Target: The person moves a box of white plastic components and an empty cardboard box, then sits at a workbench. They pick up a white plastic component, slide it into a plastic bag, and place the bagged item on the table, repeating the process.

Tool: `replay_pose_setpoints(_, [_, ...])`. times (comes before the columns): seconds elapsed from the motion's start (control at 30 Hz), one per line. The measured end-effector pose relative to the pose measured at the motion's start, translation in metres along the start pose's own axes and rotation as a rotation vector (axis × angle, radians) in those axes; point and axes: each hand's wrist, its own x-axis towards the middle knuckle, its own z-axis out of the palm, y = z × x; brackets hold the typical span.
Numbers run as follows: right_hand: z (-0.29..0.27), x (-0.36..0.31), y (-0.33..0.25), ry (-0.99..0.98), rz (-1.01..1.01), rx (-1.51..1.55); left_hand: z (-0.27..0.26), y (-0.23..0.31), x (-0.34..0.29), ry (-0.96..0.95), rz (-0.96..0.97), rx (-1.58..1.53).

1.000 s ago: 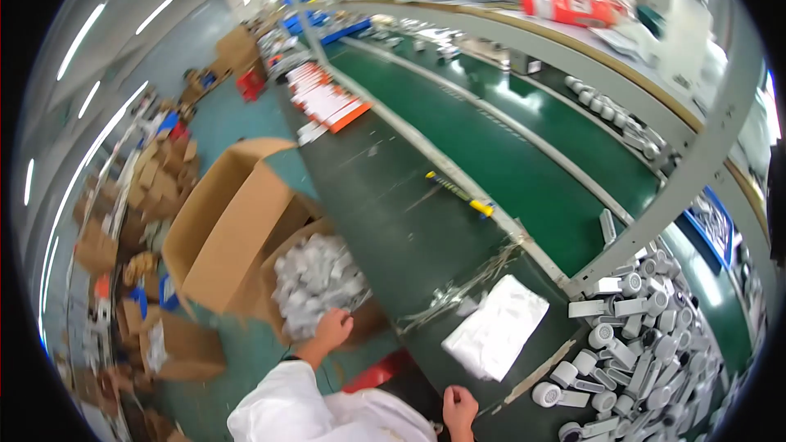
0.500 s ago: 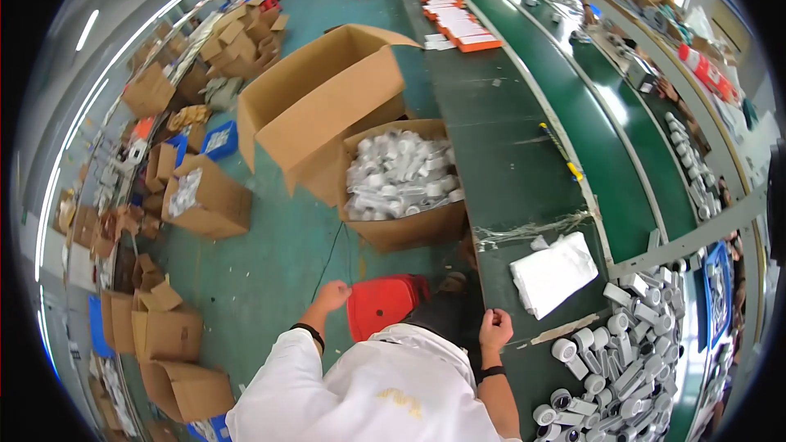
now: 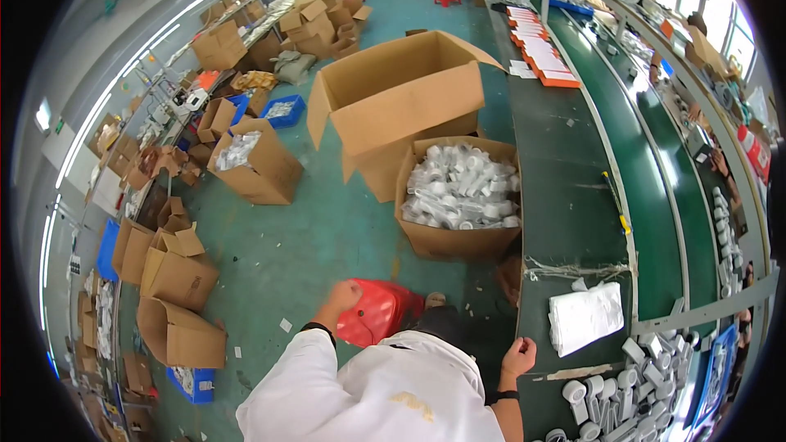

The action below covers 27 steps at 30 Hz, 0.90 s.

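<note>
In the head view, the hands are well apart. The left hand (image 3: 341,295), blurred, is at the red stool (image 3: 381,308) on the floor (image 3: 286,258); I cannot tell whether it grips. The right hand (image 3: 517,357) curls at the table's (image 3: 565,225) edge, near white plastic (image 3: 586,317); its contents cannot be told.

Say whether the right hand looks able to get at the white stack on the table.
Probably yes: the right hand is by the edge of the table, the white stack lies nearby to its right, and nothing visible stands between them.
</note>
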Motion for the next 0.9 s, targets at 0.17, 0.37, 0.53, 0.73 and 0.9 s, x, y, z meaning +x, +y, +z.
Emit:
replay_pose_setpoints(0.17, [0.003, 0.0, 0.002, 0.011, -0.052, -0.061, 0.016, -0.035, 0.003, -0.042, -0.002, -0.063])
replay_pose_setpoints(0.37, [0.005, 0.001, 0.001, 0.015, -0.005, -0.104, 0.007, -0.029, 0.035, 0.029, -0.015, -0.102])
replay_pose_setpoints(0.53, [0.01, 0.007, 0.002, 0.085, 0.004, -0.191, -0.004, -0.019, 0.092, -0.001, -0.073, -0.237])
replay_pose_setpoints(0.73, [0.02, 0.024, -0.056, -0.011, 0.141, -0.3, -0.008, -0.013, 0.182, -0.049, -0.196, -0.358])
replay_pose_setpoints(0.9, [0.105, 0.063, -0.098, -0.408, 0.371, 0.052, -0.027, -0.005, 0.237, 0.0, -0.104, -0.378])
